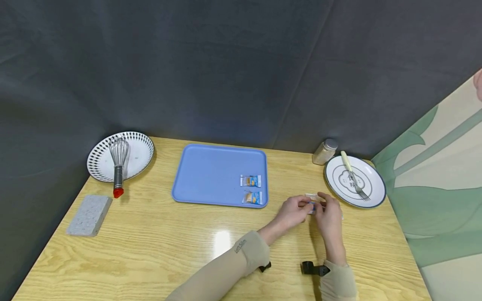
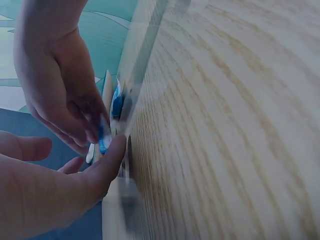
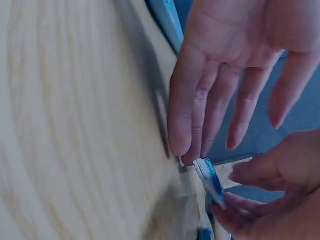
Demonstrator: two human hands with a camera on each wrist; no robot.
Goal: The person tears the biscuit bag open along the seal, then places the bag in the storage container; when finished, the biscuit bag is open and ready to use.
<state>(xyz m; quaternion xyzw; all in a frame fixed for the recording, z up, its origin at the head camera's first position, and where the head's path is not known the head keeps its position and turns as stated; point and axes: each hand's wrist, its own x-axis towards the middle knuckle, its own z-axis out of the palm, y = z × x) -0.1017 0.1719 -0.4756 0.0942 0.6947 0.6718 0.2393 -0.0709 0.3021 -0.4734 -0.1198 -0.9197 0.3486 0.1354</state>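
Evidently, the right hand (image 1: 329, 212) pinches a small blue-and-white packet (image 3: 211, 179) between its fingers, low above the worktop (image 1: 169, 246), toward its right edge; the left hand (image 1: 295, 210) is just beside, its fingers extended and relaxed, their tips close to the packet, though whether they touch it I cannot tell; to the left, a blue tray (image 1: 211, 175) lies along the far edge, with two wrapped snacks (image 1: 250, 181) by its right side; at the far right corner, a plate (image 1: 372, 184) bears a fork (image 1: 353, 177), a jar (image 1: 324, 152) standing just beside it; at the far left corner, a whisk (image 1: 118, 161) lies across a patterned plate (image 1: 140, 152); a grey block (image 1: 88, 215) sits near the left edge.
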